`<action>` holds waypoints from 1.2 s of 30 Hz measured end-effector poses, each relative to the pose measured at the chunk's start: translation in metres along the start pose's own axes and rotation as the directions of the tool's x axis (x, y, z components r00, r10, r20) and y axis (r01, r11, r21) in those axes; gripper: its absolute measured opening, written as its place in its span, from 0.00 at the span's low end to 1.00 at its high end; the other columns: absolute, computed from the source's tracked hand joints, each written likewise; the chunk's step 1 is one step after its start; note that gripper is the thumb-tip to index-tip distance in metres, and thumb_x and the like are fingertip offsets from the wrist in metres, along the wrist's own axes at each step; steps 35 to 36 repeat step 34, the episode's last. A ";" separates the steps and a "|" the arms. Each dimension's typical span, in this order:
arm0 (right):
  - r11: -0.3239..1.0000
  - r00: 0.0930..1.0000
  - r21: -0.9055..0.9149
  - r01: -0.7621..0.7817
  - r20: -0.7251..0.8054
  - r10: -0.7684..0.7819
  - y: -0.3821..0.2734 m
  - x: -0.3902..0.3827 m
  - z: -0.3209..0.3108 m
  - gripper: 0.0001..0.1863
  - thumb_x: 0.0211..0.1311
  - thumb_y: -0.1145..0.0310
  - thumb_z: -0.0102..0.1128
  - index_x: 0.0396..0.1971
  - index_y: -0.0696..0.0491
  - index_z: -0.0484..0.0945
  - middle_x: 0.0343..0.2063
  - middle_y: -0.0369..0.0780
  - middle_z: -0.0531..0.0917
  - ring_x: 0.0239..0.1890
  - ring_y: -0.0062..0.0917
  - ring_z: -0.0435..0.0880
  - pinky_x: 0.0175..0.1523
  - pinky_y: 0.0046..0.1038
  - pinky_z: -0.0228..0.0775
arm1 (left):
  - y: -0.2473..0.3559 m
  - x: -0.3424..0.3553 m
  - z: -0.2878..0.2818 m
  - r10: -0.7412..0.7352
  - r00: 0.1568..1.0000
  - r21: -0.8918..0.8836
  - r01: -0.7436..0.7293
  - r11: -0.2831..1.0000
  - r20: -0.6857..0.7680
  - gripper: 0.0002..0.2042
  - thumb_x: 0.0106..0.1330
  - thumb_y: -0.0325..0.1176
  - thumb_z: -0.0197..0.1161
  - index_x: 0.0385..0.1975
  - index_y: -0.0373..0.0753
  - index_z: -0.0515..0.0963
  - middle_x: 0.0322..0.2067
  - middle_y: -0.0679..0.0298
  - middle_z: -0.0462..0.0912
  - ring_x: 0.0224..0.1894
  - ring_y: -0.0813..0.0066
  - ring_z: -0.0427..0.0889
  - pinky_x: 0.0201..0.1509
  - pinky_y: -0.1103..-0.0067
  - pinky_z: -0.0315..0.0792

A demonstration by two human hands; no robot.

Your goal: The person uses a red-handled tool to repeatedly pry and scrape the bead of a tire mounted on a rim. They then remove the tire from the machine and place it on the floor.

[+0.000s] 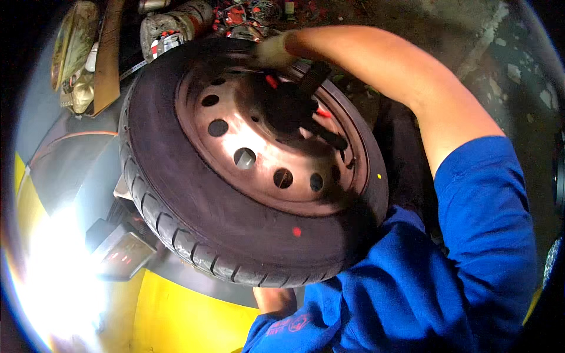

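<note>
A car wheel [235,203] fills the middle, its black tyre mounted on a coppery-lit steel rim with round holes. A dark clamp with stubby handles and red parts [291,109] sits over the rim's centre. My right arm reaches around the far side, and my right hand [273,53], in a pale glove, is at the wheel's far edge. It is blurred, so its fingers cannot be made out. Only my left forearm [275,299] shows below the tyre's near edge; the tyre hides my left hand. Red and yellow dots mark the sidewall.
A grey and yellow machine body [170,312] stands at the near left, with a small panel [125,253] and a bright light glare. A dirty cylindrical container [168,32] and red clutter [238,15] lie beyond the wheel. Stained floor [494,65] shows at the far right.
</note>
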State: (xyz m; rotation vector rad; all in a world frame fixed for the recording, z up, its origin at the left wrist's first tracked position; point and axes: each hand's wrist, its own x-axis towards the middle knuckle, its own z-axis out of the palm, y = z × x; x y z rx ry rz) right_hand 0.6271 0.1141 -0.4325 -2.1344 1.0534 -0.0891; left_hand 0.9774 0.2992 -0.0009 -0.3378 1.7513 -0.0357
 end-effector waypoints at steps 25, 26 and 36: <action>0.528 0.737 0.662 -0.531 0.054 0.674 -0.157 -0.164 0.112 0.29 0.74 0.66 0.48 0.73 0.45 0.63 0.50 0.56 0.84 0.50 0.54 0.84 0.54 0.48 0.76 | -0.062 0.035 -0.095 -0.754 0.595 -0.423 -0.629 -0.653 0.279 0.30 0.82 0.54 0.42 0.74 0.39 0.62 0.74 0.57 0.64 0.72 0.57 0.66 0.77 0.65 0.57; 0.466 0.684 0.644 -0.606 0.123 0.719 -0.163 -0.175 0.086 0.23 0.74 0.61 0.49 0.66 0.48 0.71 0.48 0.55 0.85 0.50 0.53 0.84 0.53 0.48 0.76 | -0.063 0.035 -0.093 -0.732 0.607 -0.367 -0.634 -0.681 0.310 0.30 0.82 0.52 0.44 0.74 0.38 0.62 0.73 0.57 0.65 0.71 0.59 0.67 0.76 0.66 0.58; 0.547 0.512 0.718 -0.430 -0.305 0.803 -0.206 -0.147 -0.088 0.28 0.78 0.54 0.50 0.65 0.60 0.68 0.56 0.58 0.80 0.57 0.48 0.81 0.62 0.41 0.72 | -0.001 0.020 -0.054 -0.943 0.312 -0.831 -0.489 -0.264 0.116 0.28 0.79 0.43 0.52 0.67 0.24 0.66 0.66 0.45 0.72 0.66 0.55 0.71 0.76 0.67 0.57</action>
